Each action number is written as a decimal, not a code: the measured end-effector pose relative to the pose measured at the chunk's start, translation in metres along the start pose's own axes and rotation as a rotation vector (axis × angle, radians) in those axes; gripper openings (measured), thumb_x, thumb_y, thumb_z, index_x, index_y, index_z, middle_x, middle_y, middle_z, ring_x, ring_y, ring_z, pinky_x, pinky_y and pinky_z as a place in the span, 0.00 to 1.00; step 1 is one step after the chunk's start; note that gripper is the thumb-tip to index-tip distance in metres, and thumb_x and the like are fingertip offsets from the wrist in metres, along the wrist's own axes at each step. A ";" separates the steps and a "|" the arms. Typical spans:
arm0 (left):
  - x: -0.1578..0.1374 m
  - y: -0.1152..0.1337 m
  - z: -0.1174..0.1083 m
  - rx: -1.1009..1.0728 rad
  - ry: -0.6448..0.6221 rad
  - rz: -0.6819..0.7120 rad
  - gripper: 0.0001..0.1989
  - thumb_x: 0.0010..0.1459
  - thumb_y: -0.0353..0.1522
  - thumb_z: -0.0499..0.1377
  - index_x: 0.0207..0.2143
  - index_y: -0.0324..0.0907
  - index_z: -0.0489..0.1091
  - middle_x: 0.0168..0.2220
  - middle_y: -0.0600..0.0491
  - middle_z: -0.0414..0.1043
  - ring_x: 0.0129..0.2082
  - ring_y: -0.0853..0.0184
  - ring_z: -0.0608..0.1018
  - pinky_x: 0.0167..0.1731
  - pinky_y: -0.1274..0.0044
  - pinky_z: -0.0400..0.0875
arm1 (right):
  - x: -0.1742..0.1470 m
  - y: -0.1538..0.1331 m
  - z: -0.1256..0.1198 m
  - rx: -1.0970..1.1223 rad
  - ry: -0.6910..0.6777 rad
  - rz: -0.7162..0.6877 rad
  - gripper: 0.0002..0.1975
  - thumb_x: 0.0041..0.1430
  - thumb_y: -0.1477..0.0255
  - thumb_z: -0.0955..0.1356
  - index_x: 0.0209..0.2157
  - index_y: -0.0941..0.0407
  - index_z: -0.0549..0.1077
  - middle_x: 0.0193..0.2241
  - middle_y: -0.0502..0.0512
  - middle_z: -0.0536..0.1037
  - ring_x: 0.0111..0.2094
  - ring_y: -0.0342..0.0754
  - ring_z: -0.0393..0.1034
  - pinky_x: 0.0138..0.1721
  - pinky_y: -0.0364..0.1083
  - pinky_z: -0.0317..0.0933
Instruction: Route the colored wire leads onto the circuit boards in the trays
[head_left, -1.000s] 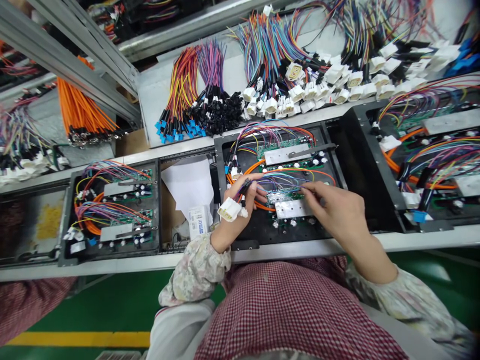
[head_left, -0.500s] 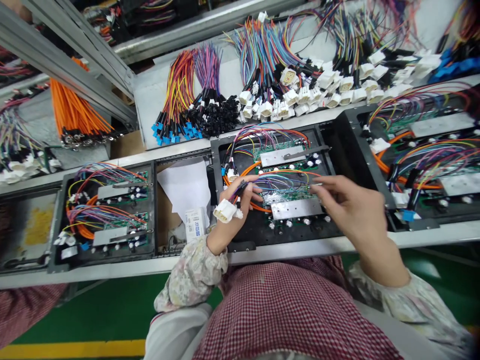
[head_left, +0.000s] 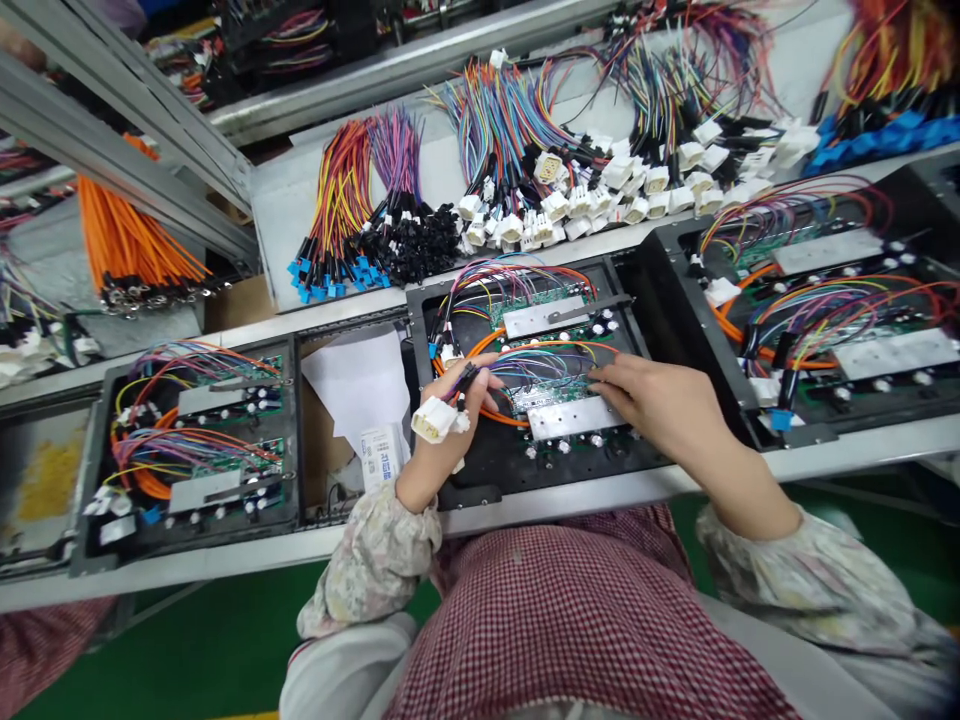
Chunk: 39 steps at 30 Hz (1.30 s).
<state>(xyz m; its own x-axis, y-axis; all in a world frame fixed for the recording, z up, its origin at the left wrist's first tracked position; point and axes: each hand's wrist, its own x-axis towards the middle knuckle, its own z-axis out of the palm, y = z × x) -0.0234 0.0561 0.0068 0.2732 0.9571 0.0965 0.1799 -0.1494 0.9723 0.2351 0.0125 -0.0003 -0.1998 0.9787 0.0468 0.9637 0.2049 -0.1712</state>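
Note:
My left hand (head_left: 451, 408) is closed round a wire harness near its white connector (head_left: 433, 420), which sticks out to the left of the fingers. From there its coloured wires (head_left: 525, 368) fan rightward over the green circuit board (head_left: 559, 390). My right hand (head_left: 651, 395) has its thumb and fingertips pinched at the board's upper right edge, by the wire ends; a wire between them is too small to make out clearly. A bare metal plate (head_left: 574, 419) lies along the board's near side. Behind it in the same black tray (head_left: 495, 485) sits a second wired board (head_left: 555, 312).
Bundles of wires with white connectors (head_left: 555, 205) and blue connectors (head_left: 337, 275) lie on the shelf behind. Black trays with wired boards stand left (head_left: 199, 535) and right (head_left: 810, 430). Paper (head_left: 360, 385) and a small white box (head_left: 381, 455) lie left of my hand. A metal post (head_left: 172, 120) rises at upper left.
The view has shifted, so the bench appears farther left. My right hand has come down closer onto the board's upper right edge. My left hand still holds the harness.

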 end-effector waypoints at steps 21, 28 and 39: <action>0.004 -0.019 -0.026 0.884 -0.108 0.542 0.13 0.67 0.25 0.56 0.51 0.41 0.74 0.51 0.49 0.80 0.46 0.63 0.81 0.45 0.70 0.79 | 0.010 -0.001 -0.006 0.023 0.262 -0.139 0.14 0.69 0.68 0.62 0.35 0.55 0.78 0.31 0.53 0.82 0.29 0.45 0.74 0.28 0.44 0.54; 0.005 -0.013 -0.032 1.103 -0.248 0.543 0.20 0.65 0.21 0.54 0.56 0.40 0.72 0.55 0.49 0.77 0.45 0.61 0.79 0.42 0.70 0.80 | 0.004 0.011 -0.013 0.016 0.380 0.058 0.16 0.69 0.61 0.63 0.32 0.56 0.75 0.24 0.54 0.79 0.26 0.47 0.72 0.26 0.45 0.51; 0.003 0.000 -0.030 1.092 -0.300 0.387 0.26 0.59 0.19 0.52 0.58 0.38 0.69 0.59 0.48 0.73 0.50 0.58 0.75 0.47 0.66 0.77 | -0.001 0.011 0.008 0.104 0.166 0.088 0.16 0.68 0.62 0.61 0.40 0.53 0.78 0.27 0.53 0.81 0.25 0.49 0.74 0.25 0.45 0.51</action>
<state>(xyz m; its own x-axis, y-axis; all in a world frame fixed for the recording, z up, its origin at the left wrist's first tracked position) -0.0505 0.0664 0.0137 0.6696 0.7278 0.1485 0.7052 -0.6856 0.1805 0.2447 0.0138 -0.0105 -0.0756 0.9794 0.1873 0.9510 0.1273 -0.2817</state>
